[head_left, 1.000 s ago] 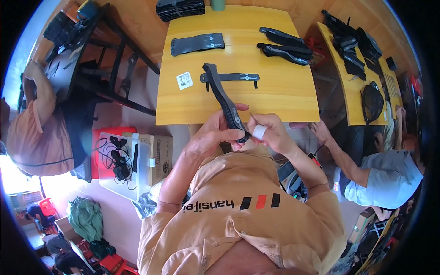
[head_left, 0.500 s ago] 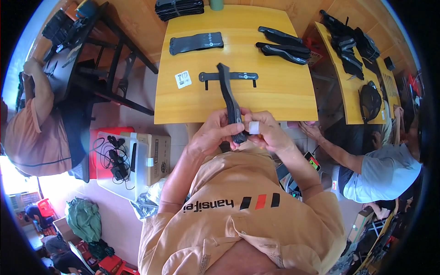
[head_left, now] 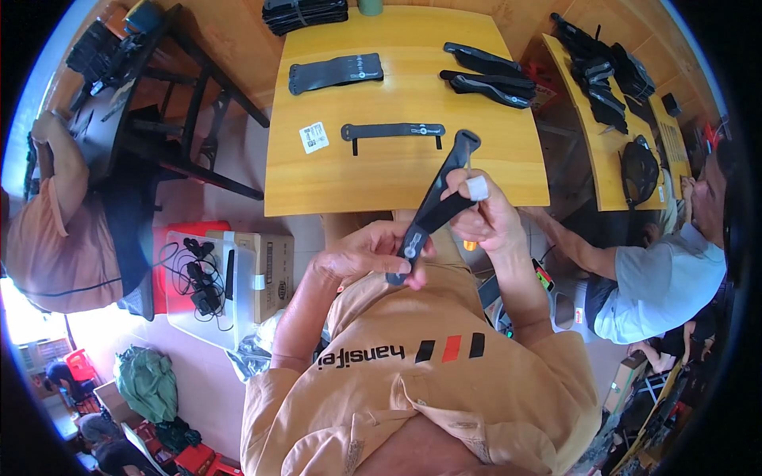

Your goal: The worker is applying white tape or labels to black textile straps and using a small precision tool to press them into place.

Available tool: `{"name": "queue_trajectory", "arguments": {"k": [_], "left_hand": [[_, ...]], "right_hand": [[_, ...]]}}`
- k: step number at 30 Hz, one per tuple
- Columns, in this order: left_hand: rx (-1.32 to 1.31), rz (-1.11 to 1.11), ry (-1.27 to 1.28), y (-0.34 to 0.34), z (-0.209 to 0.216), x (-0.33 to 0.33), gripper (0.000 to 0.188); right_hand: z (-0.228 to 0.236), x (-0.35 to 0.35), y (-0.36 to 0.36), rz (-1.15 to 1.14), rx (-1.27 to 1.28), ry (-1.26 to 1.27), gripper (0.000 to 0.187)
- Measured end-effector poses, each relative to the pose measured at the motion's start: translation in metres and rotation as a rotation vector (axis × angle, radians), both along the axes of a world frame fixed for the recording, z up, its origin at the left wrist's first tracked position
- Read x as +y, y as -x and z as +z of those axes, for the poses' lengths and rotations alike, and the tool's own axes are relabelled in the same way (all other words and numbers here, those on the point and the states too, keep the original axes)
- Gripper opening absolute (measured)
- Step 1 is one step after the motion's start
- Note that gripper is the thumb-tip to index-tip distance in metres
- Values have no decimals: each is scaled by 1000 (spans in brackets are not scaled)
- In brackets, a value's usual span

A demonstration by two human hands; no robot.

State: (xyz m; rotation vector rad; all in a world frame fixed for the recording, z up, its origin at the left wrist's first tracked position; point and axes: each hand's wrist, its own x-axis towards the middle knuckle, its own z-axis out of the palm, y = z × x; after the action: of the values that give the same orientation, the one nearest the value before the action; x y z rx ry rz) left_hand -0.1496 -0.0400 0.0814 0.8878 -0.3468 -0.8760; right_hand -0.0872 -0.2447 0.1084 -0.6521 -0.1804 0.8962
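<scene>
both hands (head_left: 363, 255) (head_left: 494, 214) grip a slanting dark strap (head_left: 429, 213).

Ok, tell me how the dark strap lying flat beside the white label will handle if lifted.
The dark strap looks thin and narrow, so probably light. Lying flat, it should hardly roll. It may flex, judging by the bent strap in the left hand.

One head-worn fisheye looks steeply down from the near side of the yellow wooden tabletop (head_left: 317, 182), close above the wearer's tan shirt (head_left: 444, 377), its wide field reaching floor (head_left: 210, 381) left and right of that tabletop.
</scene>
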Motion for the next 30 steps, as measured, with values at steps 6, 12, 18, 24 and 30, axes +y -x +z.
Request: {"name": "queue_trajectory", "arguments": {"k": [6, 12, 18, 24, 30], "left_hand": [[134, 215, -38, -12, 4, -5, 31], [143, 166, -26, -10, -15, -2, 27], [7, -75, -60, 3, -2, 23, 26], [141, -80, -27, 29, -20, 72, 25], [45, 593, -122, 34, -42, 101, 27]], "right_hand": [[-13, 17, 0, 208, -44, -82, 27], [-17, 6, -4, 5, 270, -216, 21], [26, -58, -34, -532, 302, -622, 21], [48, -100, -63, -585, 132, -782, 23], [48, -114, -55, -741, -174, -86, 16]]}}
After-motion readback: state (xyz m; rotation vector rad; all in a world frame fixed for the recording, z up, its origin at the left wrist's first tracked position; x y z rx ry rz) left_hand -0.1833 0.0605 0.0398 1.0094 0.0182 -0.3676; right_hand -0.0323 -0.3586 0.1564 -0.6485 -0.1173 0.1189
